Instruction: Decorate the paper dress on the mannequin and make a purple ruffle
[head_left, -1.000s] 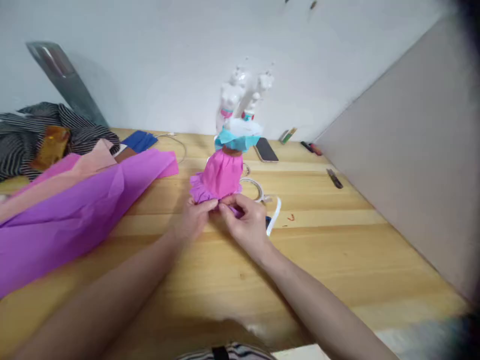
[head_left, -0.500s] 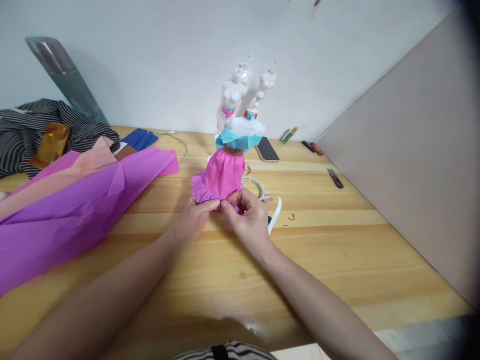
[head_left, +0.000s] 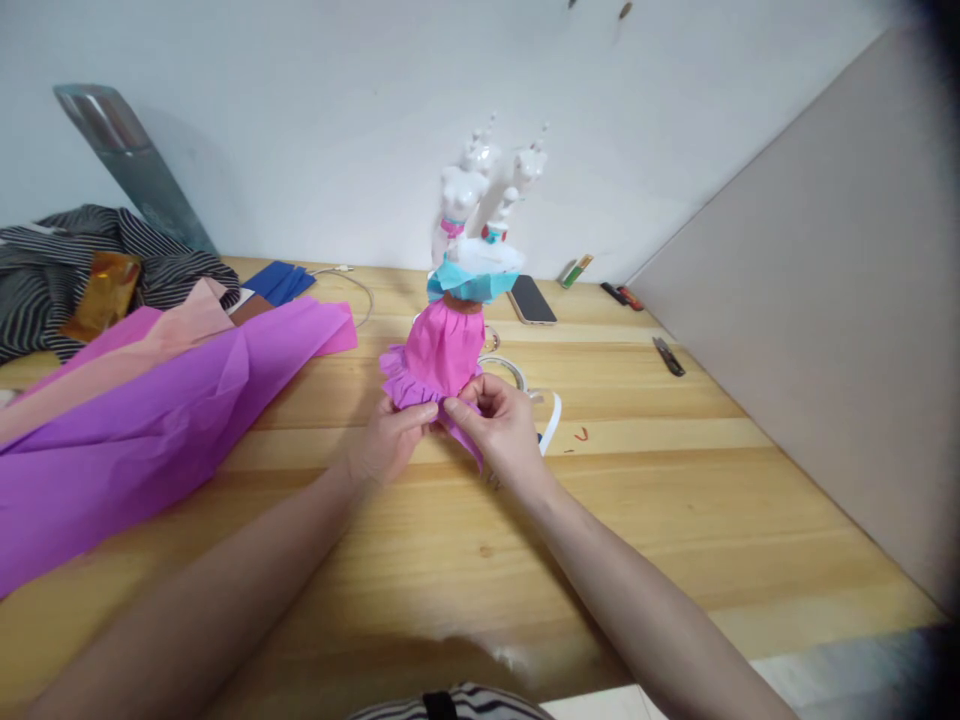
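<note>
A pink crepe paper skirt (head_left: 446,345) stands in front of me, with a brown band at its top and a light blue paper frill (head_left: 480,284) above. Gathered purple crepe paper (head_left: 416,388) runs round its lower edge. My left hand (head_left: 391,437) pinches this purple trim at the front, thumb on top. Right beside it, my right hand (head_left: 501,418) is closed on the trim between thumb and fingers. A loose purple end hangs down between the hands. What lies under the fingertips is hidden.
White glossy figures (head_left: 463,190) rise behind the skirt. Behind my right hand lie a tape roll (head_left: 514,372) and a white strip (head_left: 553,425). A phone (head_left: 532,300) and a utility knife (head_left: 669,358) are farther right. Purple crepe sheets (head_left: 150,440) cover the left side.
The loose purple end now hangs lower beside my right hand. Both hands keep pinching the trim close together. The whole view has shifted slightly.
</note>
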